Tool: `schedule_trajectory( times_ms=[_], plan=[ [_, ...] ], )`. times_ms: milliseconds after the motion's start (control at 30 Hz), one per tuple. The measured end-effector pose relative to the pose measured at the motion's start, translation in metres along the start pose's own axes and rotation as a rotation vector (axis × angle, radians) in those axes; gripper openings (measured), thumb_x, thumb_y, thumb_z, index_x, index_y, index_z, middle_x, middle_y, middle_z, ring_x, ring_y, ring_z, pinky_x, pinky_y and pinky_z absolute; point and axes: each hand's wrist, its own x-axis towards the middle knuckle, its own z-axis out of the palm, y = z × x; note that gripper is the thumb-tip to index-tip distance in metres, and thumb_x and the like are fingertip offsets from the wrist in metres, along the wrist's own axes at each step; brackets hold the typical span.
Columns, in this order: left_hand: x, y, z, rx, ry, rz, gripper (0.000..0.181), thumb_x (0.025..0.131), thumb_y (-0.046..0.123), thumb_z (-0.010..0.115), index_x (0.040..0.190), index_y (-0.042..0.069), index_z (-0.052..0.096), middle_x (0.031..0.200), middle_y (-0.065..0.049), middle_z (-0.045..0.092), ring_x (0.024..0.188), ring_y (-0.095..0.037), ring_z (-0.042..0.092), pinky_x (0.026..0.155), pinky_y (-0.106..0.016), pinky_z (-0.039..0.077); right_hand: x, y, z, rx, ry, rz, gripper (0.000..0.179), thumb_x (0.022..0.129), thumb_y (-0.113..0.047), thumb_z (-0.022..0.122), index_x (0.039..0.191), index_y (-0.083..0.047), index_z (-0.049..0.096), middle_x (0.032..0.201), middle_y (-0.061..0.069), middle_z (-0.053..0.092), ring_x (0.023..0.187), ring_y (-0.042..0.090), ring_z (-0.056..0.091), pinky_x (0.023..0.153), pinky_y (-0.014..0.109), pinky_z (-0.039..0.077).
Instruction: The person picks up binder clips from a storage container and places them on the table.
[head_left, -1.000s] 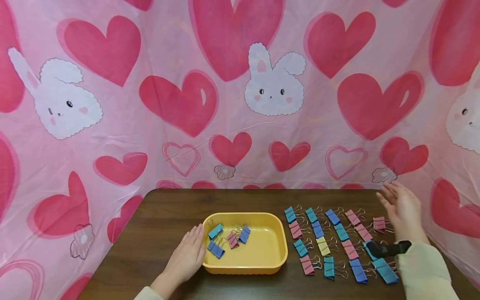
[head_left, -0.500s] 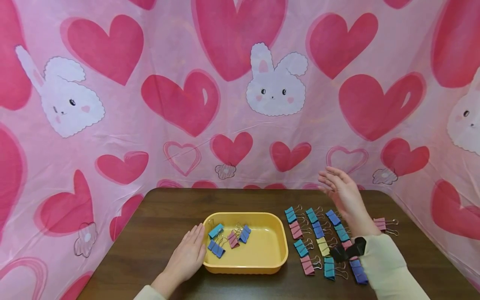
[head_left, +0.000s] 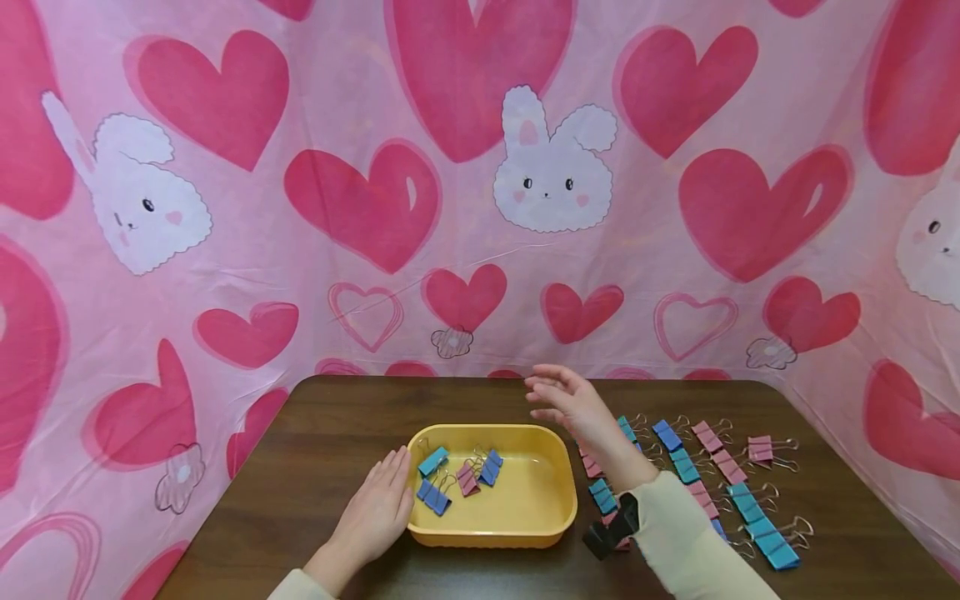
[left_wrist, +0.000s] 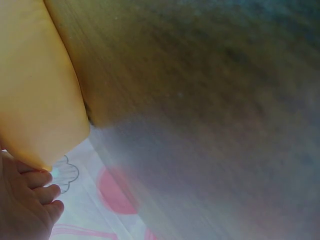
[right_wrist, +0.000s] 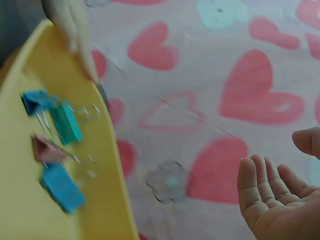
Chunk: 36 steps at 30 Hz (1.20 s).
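Observation:
A yellow plastic tray point(head_left: 534, 493) stands on the table with several binder clips inside, among them a teal clip point(head_left: 432, 461), a pink clip point(head_left: 468, 477) and a blue clip point(head_left: 491, 467). My left hand point(head_left: 375, 507) rests along the tray's left side, fingers straight at the rim. Just beyond the tray's back right corner, my right hand point(head_left: 579, 410) is raised, its fingers loosely bent with nothing in them. The right wrist view shows that same palm point(right_wrist: 285, 210) bare, beside the tray wall. Clips in the nearest column are partly hidden behind the right forearm.
Rows of binder clips lie right of the tray, including a blue clip point(head_left: 667, 435) and a large teal clip point(head_left: 772, 543). A pink clip point(head_left: 760, 448) lies apart at the far right. Behind the dark wooden table point(head_left: 345, 408) hangs a pink heart-patterned cloth point(head_left: 465, 217).
My right hand has swept left from the far right clips, over the rows, to the tray's back right corner. My left hand stays at the tray. The clips look unmoved.

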Motion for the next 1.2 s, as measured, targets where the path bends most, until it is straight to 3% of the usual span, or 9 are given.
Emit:
schedule_trajectory(
  times_ms=[267, 467, 733, 900, 1200],
  plan=[
    [0.000, 0.000, -0.001, 0.003, -0.007, -0.004, 0.048, 0.091, 0.015, 0.049, 0.132, -0.011, 0.042, 0.136, -0.024, 0.040, 0.127, -0.035, 0.035, 0.104, -0.047, 0.027, 0.004, 0.033, 0.048, -0.014, -0.095, 0.071, 0.039, 0.089, -0.013, 0.060, 0.121, 0.006, 0.048, 0.105, 0.014, 0.060, 0.091, 0.026, 0.060, 0.079, 0.043, 0.051],
    [0.000, 0.000, 0.000, -0.002, 0.001, -0.001, 0.048, 0.091, 0.014, 0.049, 0.131, -0.011, 0.042, 0.136, -0.024, 0.041, 0.126, -0.036, 0.036, 0.104, -0.047, 0.028, 0.005, 0.062, 0.073, -0.036, -0.144, 0.133, 0.042, 0.088, -0.015, 0.063, 0.118, 0.010, 0.049, 0.096, 0.010, 0.061, 0.087, 0.024, 0.061, 0.078, 0.046, 0.051],
    [0.001, -0.001, 0.002, 0.005, 0.014, 0.014, 0.049, 0.090, 0.015, 0.051, 0.131, -0.011, 0.042, 0.135, -0.024, 0.042, 0.126, -0.036, 0.037, 0.103, -0.047, 0.029, 0.005, 0.089, 0.092, -0.128, -0.142, 0.233, 0.042, 0.084, -0.013, 0.067, 0.115, 0.010, 0.051, 0.085, 0.010, 0.059, 0.068, 0.022, 0.059, 0.063, 0.042, 0.055],
    [0.001, -0.001, 0.002, 0.006, 0.012, 0.013, 0.049, 0.090, 0.015, 0.050, 0.131, -0.011, 0.042, 0.135, -0.024, 0.042, 0.125, -0.036, 0.037, 0.103, -0.048, 0.029, 0.005, 0.099, 0.101, -0.200, -0.144, 0.237, 0.034, 0.081, -0.007, 0.069, 0.107, 0.008, 0.055, 0.082, 0.008, 0.057, 0.069, 0.020, 0.059, 0.061, 0.039, 0.055],
    [0.001, -0.001, 0.001, 0.007, 0.007, 0.014, 0.048, 0.090, 0.014, 0.050, 0.130, -0.012, 0.043, 0.134, -0.024, 0.042, 0.125, -0.037, 0.037, 0.103, -0.048, 0.029, 0.002, 0.109, 0.110, -0.194, -0.144, 0.276, 0.027, 0.080, -0.001, 0.067, 0.102, 0.007, 0.053, 0.080, 0.011, 0.062, 0.070, 0.027, 0.064, 0.062, 0.039, 0.055]
  ],
)
